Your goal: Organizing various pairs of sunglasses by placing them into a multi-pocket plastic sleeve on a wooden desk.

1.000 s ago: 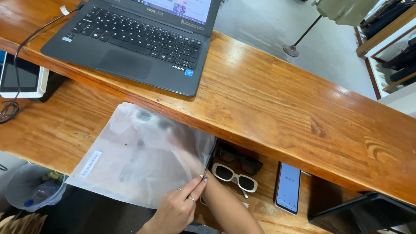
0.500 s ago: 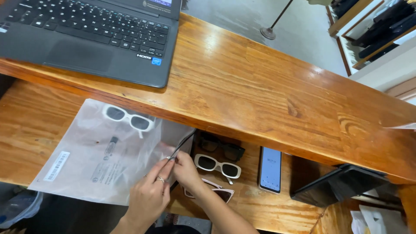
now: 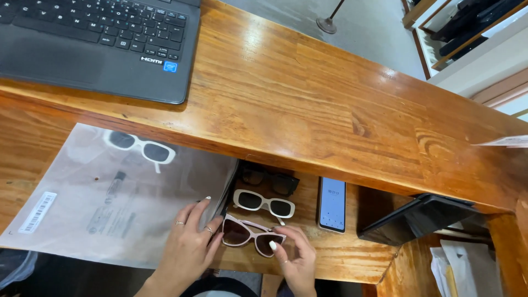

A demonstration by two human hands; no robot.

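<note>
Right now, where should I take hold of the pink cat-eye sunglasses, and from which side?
Grip the pink cat-eye sunglasses at the outer frame corner beside the right lens, coming from the near desk edge, where the right hand already pinches. They lie flat, lenses up, with white sunglasses close behind, so the far side looks crowded.

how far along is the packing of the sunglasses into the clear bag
Done: one white pair already lies inside the clear bag. In hand: the right hand grips the pink cat-eye pair while the left hand rests at the bag's opening. Left: a white pair and a dark pair lie outside on the desk.
</note>
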